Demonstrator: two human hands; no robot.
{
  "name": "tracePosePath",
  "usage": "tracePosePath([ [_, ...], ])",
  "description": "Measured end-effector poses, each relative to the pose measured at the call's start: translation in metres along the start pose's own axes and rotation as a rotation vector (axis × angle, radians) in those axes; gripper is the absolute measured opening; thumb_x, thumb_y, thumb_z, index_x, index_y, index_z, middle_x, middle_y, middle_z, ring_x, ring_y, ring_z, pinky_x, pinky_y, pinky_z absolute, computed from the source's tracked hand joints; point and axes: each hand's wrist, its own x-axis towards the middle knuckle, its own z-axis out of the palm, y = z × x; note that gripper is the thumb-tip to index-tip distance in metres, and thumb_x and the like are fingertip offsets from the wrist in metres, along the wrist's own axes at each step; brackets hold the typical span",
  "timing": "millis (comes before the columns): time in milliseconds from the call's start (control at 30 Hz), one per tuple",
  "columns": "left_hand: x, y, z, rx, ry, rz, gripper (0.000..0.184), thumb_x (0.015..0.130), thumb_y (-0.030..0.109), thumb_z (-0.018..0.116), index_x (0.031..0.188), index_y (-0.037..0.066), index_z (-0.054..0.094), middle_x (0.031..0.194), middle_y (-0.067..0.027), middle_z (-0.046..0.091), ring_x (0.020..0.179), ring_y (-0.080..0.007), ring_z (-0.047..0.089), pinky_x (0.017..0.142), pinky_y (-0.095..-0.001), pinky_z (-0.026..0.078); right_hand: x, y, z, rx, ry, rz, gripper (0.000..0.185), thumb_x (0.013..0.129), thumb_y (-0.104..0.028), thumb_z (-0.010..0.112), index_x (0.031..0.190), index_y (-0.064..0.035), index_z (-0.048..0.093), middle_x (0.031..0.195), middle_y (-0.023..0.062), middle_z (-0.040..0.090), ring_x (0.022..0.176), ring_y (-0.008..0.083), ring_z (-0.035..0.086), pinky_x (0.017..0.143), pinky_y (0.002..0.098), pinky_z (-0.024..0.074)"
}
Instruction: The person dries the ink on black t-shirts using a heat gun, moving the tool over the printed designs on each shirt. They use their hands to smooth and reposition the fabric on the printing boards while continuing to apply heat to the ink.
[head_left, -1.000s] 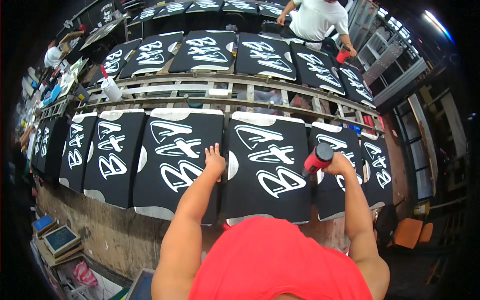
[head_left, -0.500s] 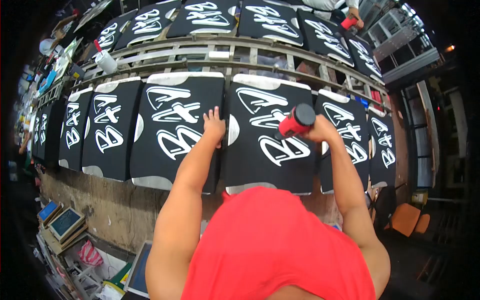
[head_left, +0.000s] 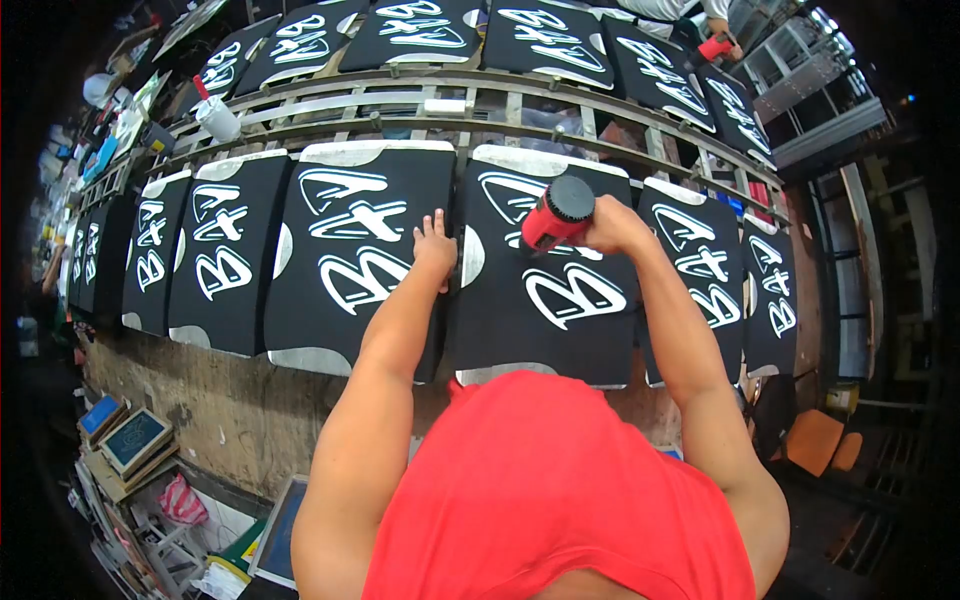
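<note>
My right hand (head_left: pixel 608 226) is wrapped round the handle of a red heat gun (head_left: pixel 558 216) with a black round back end. The gun's nozzle points down and left over a black printed panel (head_left: pixel 545 350) with white lettering. My left hand (head_left: pixel 434 250) has its fingers spread and rests at the right edge of the neighbouring black panel (head_left: pixel 320 330), beside the lettering, holding nothing. Whether the nozzle touches the cloth cannot be made out.
More black panels stand left (head_left: pixel 215 310) and right (head_left: pixel 770 300). Behind runs a wooden rail frame (head_left: pixel 390 125) bearing a white container (head_left: pixel 217 120). Across it, a co-worker's hand (head_left: pixel 722 40) holds another red gun. Framed screens (head_left: pixel 137 442) lie lower left.
My right hand has carried the heat gun left and away from my body, from the lower letters towards the upper ones. My left hand stays at the panel's edge. The camera view has tilted down.
</note>
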Motion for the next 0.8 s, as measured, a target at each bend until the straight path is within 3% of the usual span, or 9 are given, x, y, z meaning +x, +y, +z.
tracePosePath([
  [200, 0.007, 0.001, 0.005, 0.008, -0.017, -0.011, 0.115, 0.054, 0.031, 0.099, 0.153, 0.015, 0.041, 0.164, -0.0287, -0.010, 0.153, -0.0451, 0.004, 0.121, -0.0540, 0.022, 0.018, -0.017, 0.013, 0.038, -0.066, 0.008, 0.035, 0.074, -0.033, 0.077, 0.093, -0.0029, 0.074, 0.074, 0.0174, 0.072, 0.074, 0.0300, 0.073, 0.073, 0.0410, 0.0572],
  [267, 0.004, 0.000, 0.002, -0.003, -0.017, -0.011, 0.116, 0.054, 0.030, 0.099, 0.153, 0.016, 0.040, 0.164, -0.0284, -0.009, 0.153, -0.0447, 0.003, 0.122, -0.0535, 0.021, 0.020, -0.014, 0.018, 0.031, -0.037, 0.026, 0.036, 0.073, -0.034, 0.078, 0.090, -0.0030, 0.074, 0.076, 0.0184, 0.072, 0.076, 0.0310, 0.073, 0.073, 0.0413, 0.0573],
  [300, 0.003, 0.000, 0.002, -0.008, -0.006, -0.007, 0.118, 0.055, 0.030, 0.099, 0.154, 0.016, 0.038, 0.164, -0.0281, -0.008, 0.153, -0.0445, 0.004, 0.122, -0.0544, 0.021, 0.008, -0.036, -0.004, 0.083, -0.137, 0.156, 0.039, 0.072, -0.035, 0.078, 0.095, -0.0036, 0.074, 0.085, 0.0207, 0.073, 0.084, 0.0351, 0.073, 0.078, 0.0428, 0.0573],
  [400, 0.003, 0.000, 0.003, -0.030, 0.011, -0.007, 0.120, 0.055, 0.031, 0.099, 0.156, 0.017, 0.035, 0.165, -0.0281, -0.007, 0.153, -0.0443, 0.004, 0.121, -0.0555, 0.021, 0.007, -0.004, 0.014, 0.009, 0.046, 0.071, 0.041, 0.071, -0.030, 0.077, 0.104, -0.0047, 0.073, 0.099, 0.0239, 0.072, 0.094, 0.0415, 0.069, 0.085, 0.0464, 0.0558],
  [467, 0.001, -0.001, 0.004, -0.015, 0.028, -0.003, 0.124, 0.055, 0.032, 0.099, 0.157, 0.017, 0.030, 0.165, -0.0279, -0.006, 0.153, -0.0444, 0.006, 0.121, -0.0568, 0.020, -0.003, 0.023, 0.013, -0.004, 0.052, 0.007, 0.033, 0.072, -0.022, 0.078, 0.100, -0.0059, 0.073, 0.089, 0.0216, 0.072, 0.083, 0.0410, 0.069, 0.073, 0.0448, 0.0556],
  [533, -0.009, -0.001, -0.001, -0.116, 0.080, 0.015, 0.120, 0.056, 0.019, 0.098, 0.156, 0.014, 0.032, 0.166, -0.0260, -0.002, 0.153, -0.0436, 0.008, 0.121, -0.0579, 0.020, -0.026, 0.020, -0.012, 0.089, -0.067, 0.122, 0.035, 0.071, -0.021, 0.080, 0.101, -0.0057, 0.073, 0.086, 0.0203, 0.072, 0.082, 0.0357, 0.071, 0.074, 0.0400, 0.0552],
  [600, -0.011, -0.002, -0.006, -0.121, 0.076, 0.021, 0.123, 0.056, 0.018, 0.098, 0.158, 0.014, 0.028, 0.166, -0.0256, -0.001, 0.153, -0.0433, 0.009, 0.121, -0.0581, 0.020, -0.040, 0.041, -0.015, 0.087, -0.117, 0.244, 0.038, 0.071, -0.026, 0.079, 0.104, -0.0084, 0.075, 0.100, 0.0215, 0.073, 0.095, 0.0381, 0.070, 0.082, 0.0445, 0.0555],
  [700, -0.009, -0.003, -0.005, -0.123, 0.064, 0.026, 0.127, 0.057, 0.017, 0.098, 0.160, 0.015, 0.022, 0.166, -0.0248, 0.000, 0.153, -0.0424, 0.010, 0.121, -0.0584, 0.020, -0.070, 0.057, -0.016, -0.029, 0.059, 0.224, 0.039, 0.068, -0.022, 0.081, 0.103, -0.0057, 0.073, 0.091, 0.0204, 0.073, 0.085, 0.0335, 0.072, 0.078, 0.0404, 0.0555],
  [800, -0.003, -0.007, -0.003, -0.123, 0.065, 0.031, 0.128, 0.059, 0.017, 0.097, 0.160, 0.015, 0.020, 0.166, -0.0243, 0.001, 0.153, -0.0418, 0.010, 0.121, -0.0585, 0.020, -0.096, 0.072, -0.030, 0.113, -0.024, 0.297, 0.041, 0.068, -0.023, 0.082, 0.104, -0.0054, 0.073, 0.094, 0.0202, 0.073, 0.089, 0.0359, 0.071, 0.080, 0.0414, 0.0556],
])
